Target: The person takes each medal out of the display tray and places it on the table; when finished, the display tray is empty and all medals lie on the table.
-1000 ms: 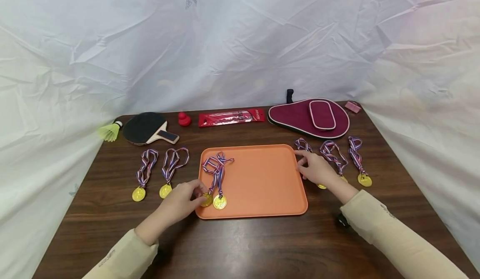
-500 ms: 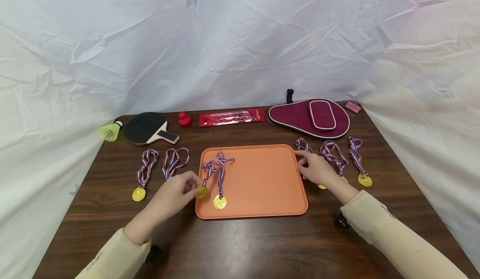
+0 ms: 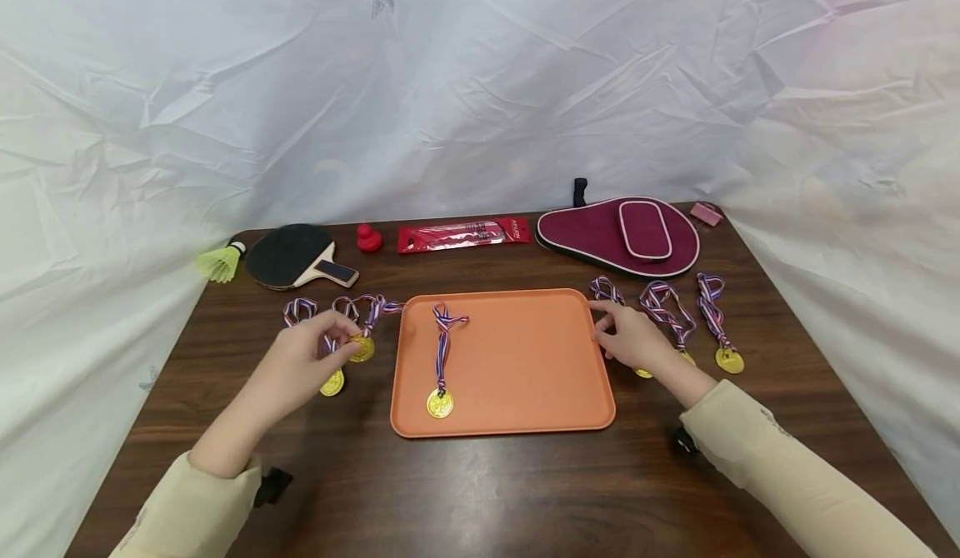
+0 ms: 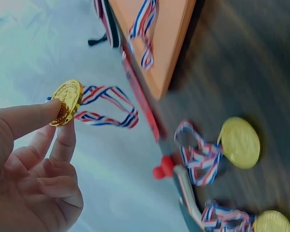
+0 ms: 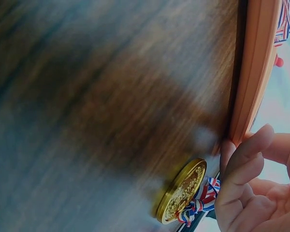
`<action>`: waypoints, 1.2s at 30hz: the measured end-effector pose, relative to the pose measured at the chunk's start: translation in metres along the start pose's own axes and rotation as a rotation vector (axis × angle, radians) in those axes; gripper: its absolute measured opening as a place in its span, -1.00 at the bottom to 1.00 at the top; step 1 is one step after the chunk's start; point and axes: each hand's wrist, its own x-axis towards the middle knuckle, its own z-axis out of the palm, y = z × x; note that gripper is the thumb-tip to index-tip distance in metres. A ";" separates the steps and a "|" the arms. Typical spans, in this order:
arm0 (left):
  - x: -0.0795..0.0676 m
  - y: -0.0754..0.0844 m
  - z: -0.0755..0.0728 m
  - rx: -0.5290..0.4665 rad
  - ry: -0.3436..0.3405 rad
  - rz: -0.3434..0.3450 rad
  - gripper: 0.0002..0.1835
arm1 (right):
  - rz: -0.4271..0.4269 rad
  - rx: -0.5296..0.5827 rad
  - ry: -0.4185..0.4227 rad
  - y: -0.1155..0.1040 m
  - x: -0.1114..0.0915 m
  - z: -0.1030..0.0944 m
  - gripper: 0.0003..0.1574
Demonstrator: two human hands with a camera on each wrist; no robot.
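Note:
In the head view my left hand (image 3: 296,371) is raised left of the orange tray (image 3: 517,366). Thumb and fingers pinch a gold medal (image 4: 70,101) by its disc; its striped ribbon (image 4: 108,106) trails free in the left wrist view. Below that hand two more medals lie on the table, one with its gold disc (image 3: 332,382) showing and the other's disc hidden by the hand. One medal (image 3: 440,403) lies in the tray's left part, ribbon stretched backward. My right hand (image 3: 636,343) grips the tray's right rim, with a medal (image 5: 182,191) close beside its fingers.
Right of the tray lie several medals, including one at the far right (image 3: 729,360). Along the back are a shuttlecock (image 3: 220,264), a table tennis bat (image 3: 288,256), a red knobbed object (image 3: 368,238), a red packet (image 3: 463,235), a maroon bat case (image 3: 592,237) and a small pink item (image 3: 706,213).
My left hand has lifted the medal off the tray's left side and carried it left over the medals there. One medal stays in the tray. The right hand has not moved.

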 end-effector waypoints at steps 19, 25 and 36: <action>-0.002 -0.076 -0.052 0.100 0.146 -0.038 -0.85 | 0.007 0.004 -0.004 -0.001 -0.001 0.000 -0.35; -0.007 -0.104 -0.062 0.018 0.186 -0.061 -0.87 | 0.009 0.006 -0.003 -0.002 -0.001 0.000 -0.35; -0.028 -0.144 -0.076 0.027 0.137 -0.180 -0.79 | 0.020 0.000 -0.009 -0.002 0.000 0.000 -0.35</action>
